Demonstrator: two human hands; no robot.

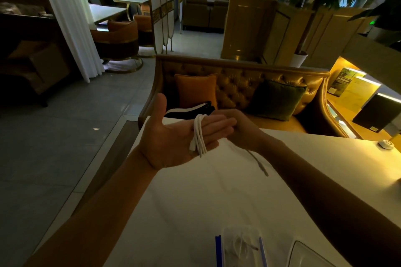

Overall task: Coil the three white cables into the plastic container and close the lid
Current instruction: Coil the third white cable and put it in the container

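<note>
Left hand (173, 136) is flat, palm up, fingers spread straight, with the thin white charging cable (198, 135) looped around the fingers in a few turns. Not gripping it, it just hangs on the fingers. Right hand (240, 130) sits behind the left fingertips, curled; I judge it's feeding the free run of cable, but the left hand hides its fingers, so can't tell how it's closed. Loose tail with a plug end (263, 169) dangles under my right wrist, above the white desk (195, 201).

Clear plastic container with blue clips (240, 247) is at the near desk edge, open, with what looks like a coiled white cable already inside. Clear lid (310, 256) lies just beside it on the right, off.

Risks:
- Open palm means nothing clamps the loops. Tilt the fingers down and the coil slides off and unravels.
- Short end by my palm heel is free; it could slip out and loosen the first turn.
- Dangling plug can snag on my wrist or drag on the desk while winding.
- Springy coil may pop open in the container and block the lid.

Around: small round white gadget (385, 144) at far right of desk, well apart. Tufted tan leather sofa (238, 84) beyond the desk with orange cushion (195, 89) and dark green cushion (275, 99). Nothing obstructs the path back to the container.
</note>
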